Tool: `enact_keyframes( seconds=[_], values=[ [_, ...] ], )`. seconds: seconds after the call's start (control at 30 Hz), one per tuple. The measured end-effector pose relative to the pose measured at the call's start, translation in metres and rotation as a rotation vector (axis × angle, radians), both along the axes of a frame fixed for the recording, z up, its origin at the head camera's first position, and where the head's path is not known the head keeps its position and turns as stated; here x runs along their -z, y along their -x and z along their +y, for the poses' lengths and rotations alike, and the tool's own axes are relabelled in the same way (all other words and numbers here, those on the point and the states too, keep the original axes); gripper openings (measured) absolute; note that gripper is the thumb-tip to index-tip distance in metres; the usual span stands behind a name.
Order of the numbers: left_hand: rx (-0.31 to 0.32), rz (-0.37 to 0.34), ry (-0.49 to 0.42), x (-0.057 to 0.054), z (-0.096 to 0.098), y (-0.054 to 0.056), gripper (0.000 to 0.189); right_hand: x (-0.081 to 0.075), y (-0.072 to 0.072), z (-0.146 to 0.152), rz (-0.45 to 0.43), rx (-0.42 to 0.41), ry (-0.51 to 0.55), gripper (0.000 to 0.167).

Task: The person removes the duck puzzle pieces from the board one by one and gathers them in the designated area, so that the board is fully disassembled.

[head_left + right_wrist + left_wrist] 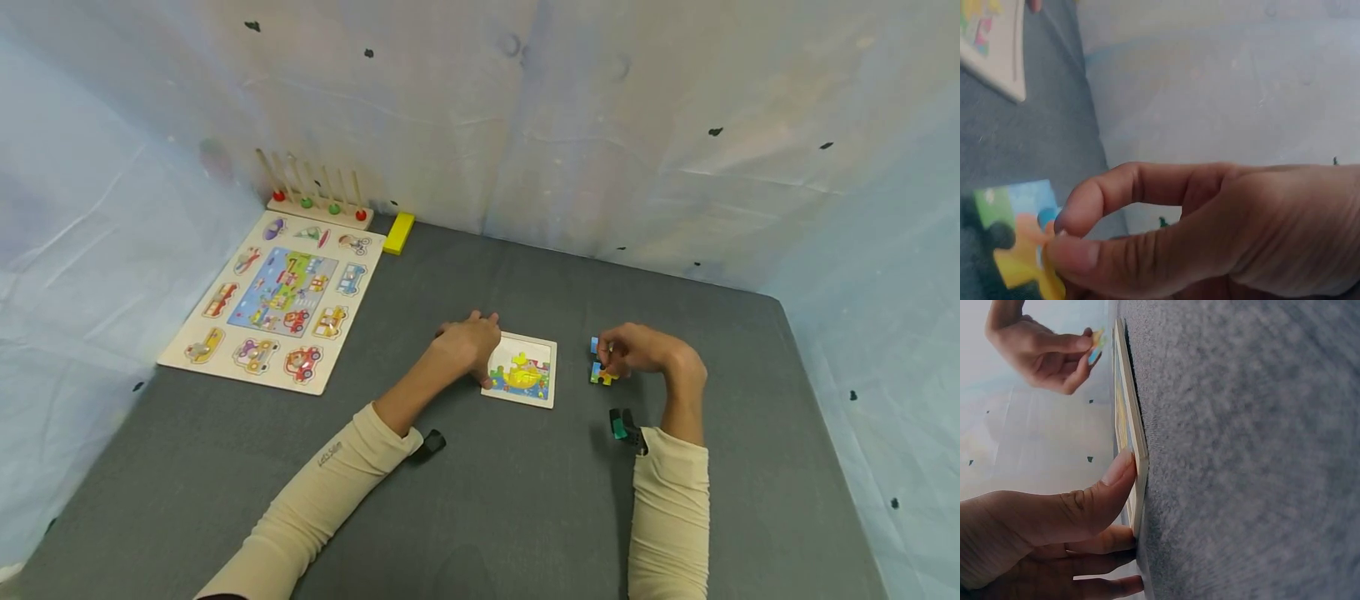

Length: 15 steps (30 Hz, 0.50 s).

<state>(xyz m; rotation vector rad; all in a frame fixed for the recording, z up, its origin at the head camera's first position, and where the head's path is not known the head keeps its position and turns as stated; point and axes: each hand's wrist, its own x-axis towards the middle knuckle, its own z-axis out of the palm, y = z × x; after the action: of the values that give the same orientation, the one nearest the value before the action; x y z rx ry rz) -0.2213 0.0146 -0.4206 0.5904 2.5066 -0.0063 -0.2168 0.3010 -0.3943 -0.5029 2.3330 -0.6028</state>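
Observation:
A wooden framed jigsaw board (519, 402) lies on the dark table, part of its yellow picture filled in and its upper area pale. My left hand (467, 346) is at the board's left side; in the left wrist view its thumb (1119, 475) presses on the frame near a corner, with the other fingers extended along the edge. To the right, my right hand (637, 350) pinches a small yellow-and-blue puzzle piece (1095, 355) between thumb and fingers. Below that hand lies another puzzle piece (1032, 199), green, blue and yellow. A blue piece (594, 344) beside the fingers is partly hidden.
A large wooden vehicle puzzle board (255, 377) lies at the far left. Behind it stands a peg rack (322, 212) with red and green beads, next to a yellow block (399, 233). Pale sheeting (600, 167) closes off the back and sides of the table.

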Motion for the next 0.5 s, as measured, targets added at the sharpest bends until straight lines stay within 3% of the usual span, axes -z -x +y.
enact_keyframes(
  seconds=[0.23,0.5],
  values=[
    [-0.009,-0.008,-0.007,0.000,0.000,0.001,0.095,0.012,0.005,0.001,-0.027,0.036,-0.060,0.011],
    [-0.009,-0.011,0.000,0.000,0.001,0.001,0.093,0.010,0.003,-0.003,-0.048,0.152,-0.259,0.025]
  ],
)
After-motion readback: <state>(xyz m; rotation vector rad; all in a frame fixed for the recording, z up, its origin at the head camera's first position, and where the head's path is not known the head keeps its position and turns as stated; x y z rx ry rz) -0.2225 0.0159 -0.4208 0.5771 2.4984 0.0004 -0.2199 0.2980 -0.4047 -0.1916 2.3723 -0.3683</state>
